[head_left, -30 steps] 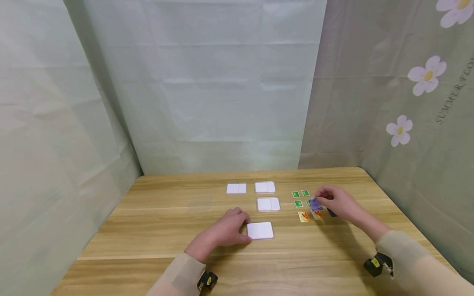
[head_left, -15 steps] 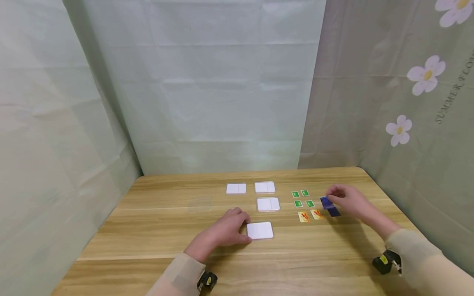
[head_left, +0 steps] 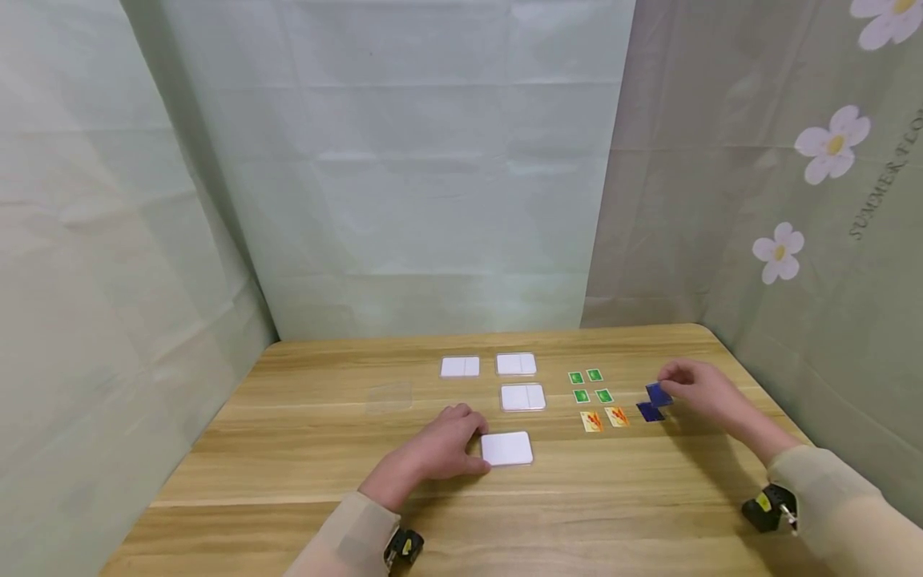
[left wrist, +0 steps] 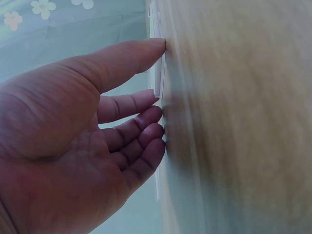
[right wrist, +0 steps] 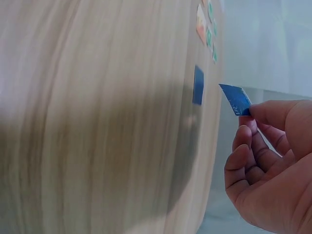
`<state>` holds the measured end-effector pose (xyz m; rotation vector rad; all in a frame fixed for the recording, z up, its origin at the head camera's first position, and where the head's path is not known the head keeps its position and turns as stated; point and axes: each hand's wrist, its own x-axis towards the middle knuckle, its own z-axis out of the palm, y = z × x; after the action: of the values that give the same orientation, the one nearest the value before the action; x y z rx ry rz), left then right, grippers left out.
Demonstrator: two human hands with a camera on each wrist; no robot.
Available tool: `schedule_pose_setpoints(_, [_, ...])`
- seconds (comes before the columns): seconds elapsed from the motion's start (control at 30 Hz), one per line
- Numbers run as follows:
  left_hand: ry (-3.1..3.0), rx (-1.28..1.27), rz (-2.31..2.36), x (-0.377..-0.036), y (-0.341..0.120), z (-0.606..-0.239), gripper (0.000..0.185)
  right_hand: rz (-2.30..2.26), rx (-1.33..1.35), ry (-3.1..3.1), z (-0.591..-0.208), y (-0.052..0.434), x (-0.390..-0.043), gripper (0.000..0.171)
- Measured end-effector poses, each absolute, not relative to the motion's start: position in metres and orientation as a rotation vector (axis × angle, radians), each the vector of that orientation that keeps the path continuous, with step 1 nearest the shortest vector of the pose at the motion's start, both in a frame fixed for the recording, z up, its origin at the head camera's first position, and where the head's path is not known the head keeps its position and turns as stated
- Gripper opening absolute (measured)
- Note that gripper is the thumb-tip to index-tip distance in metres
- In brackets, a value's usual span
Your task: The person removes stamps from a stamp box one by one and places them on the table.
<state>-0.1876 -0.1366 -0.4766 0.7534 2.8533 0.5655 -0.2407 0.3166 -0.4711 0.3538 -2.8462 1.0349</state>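
Observation:
My right hand (head_left: 701, 394) pinches a small dark-blue stamp (right wrist: 236, 99) between thumb and index finger, holding it just above the table. A second dark-blue stamp (head_left: 650, 412) lies on the wood beside it; in the right wrist view this second stamp (right wrist: 198, 85) is below the held one. At the near middle, my left hand (head_left: 449, 447) holds the left end of a flat white card case (head_left: 507, 449), its thumb at the near corner and index finger at the far one. The left wrist view shows the case (left wrist: 157, 73) edge-on, with the other fingertips on the tabletop.
Three more white card cases (head_left: 522, 397) lie behind, each with a dividing line. Several green stamps (head_left: 581, 396) and two yellow-orange stamps (head_left: 616, 417) lie left of the blue ones. A clear plastic sheet (head_left: 389, 397) is at left. Curtains surround the wooden table (head_left: 303, 465).
My right hand has moved to the right with the pinched blue stamp, away from the green and yellow-orange stamps. My left hand and its card case have stayed in place.

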Motion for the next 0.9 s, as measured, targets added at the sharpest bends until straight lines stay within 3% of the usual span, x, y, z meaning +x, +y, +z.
schedule_pose_setpoints(0.9, [2.849, 0.739, 0.586, -0.185, -0.136, -0.474, 0.045, 1.018, 0.302, -2.903, -0.488, 0.356, -0.246, 0.012])
